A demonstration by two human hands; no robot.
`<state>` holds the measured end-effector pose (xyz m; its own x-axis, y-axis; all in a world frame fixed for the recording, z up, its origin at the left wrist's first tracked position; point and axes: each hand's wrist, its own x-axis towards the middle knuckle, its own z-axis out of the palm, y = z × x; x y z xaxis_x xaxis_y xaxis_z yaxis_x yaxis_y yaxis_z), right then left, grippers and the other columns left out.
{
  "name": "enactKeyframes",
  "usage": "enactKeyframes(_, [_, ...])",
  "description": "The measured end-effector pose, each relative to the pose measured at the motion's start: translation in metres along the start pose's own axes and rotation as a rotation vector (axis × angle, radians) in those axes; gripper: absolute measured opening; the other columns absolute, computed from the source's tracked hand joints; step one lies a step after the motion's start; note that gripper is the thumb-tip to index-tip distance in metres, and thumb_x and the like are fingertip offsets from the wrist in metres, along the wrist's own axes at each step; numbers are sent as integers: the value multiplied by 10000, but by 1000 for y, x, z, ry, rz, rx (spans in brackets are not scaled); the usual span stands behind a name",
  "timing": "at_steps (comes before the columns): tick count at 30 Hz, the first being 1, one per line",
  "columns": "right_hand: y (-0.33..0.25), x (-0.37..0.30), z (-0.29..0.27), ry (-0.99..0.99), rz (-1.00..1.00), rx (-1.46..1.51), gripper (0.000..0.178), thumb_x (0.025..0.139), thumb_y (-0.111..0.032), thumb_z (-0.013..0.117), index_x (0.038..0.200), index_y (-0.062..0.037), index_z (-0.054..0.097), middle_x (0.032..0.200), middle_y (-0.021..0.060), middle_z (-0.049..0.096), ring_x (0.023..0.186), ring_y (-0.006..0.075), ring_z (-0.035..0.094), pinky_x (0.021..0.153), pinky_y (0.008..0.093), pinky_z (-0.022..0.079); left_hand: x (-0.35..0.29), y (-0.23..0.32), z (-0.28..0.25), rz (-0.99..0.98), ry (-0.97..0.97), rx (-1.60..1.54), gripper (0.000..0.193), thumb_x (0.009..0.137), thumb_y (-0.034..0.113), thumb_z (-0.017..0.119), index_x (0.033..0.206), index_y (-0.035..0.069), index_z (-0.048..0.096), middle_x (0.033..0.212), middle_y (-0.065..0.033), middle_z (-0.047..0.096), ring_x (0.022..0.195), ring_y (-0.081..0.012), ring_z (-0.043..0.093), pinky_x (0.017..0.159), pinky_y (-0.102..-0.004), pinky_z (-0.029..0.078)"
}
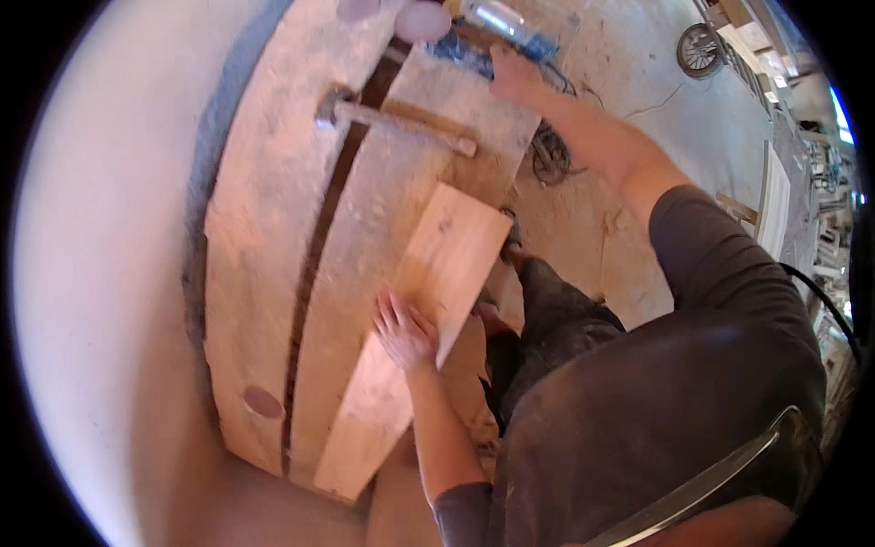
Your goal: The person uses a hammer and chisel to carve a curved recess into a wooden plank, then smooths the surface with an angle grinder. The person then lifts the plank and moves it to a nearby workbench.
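Head view: from up on the person's head, through a wide fisheye
Facing: steeply down over the desk (pixel 264 228)
Nearness: dark shirt (pixel 629 401) close, left hand (pixel 407 339) and right hand (pixel 515 77) farther off
Outer reach: floor (pixel 629 55), upper right

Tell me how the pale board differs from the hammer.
The board is broad and flat; the hammer has a slim handle and a darker head. The board lies under the left hand, while no hand touches the hammer. Both lie on the workbench.
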<state>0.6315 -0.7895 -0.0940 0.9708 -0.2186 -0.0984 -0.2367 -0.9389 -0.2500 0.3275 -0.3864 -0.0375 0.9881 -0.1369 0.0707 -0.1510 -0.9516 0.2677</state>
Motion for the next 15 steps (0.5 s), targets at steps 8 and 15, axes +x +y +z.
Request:
enactKeyframes(8, [5, -100, -58, -279, -44, 527, 363, 691, -214, 753, 963, 10, 668, 785, 142, 678, 754, 234, 683, 680, 381, 534, -1, 2, 1, -122, 43, 37, 412, 967, 101, 499, 1367, 10, 547, 1394, -224, 560, 1262, -416, 530, 1064, -537, 405])
enactKeyframes(15, [17, -325, -92, -587, 212, 1177, 549, 647, -229, 793, 1127, -30, 618, 864, 34, 646, 691, 155, 611, 630, 309, 511, -18, 59, -5, -133, 438, -65, 350, 996, 111, 537, 1333, 23, 571, 1295, -166, 609, 1189, -339, 570, 1038, -514, 444])
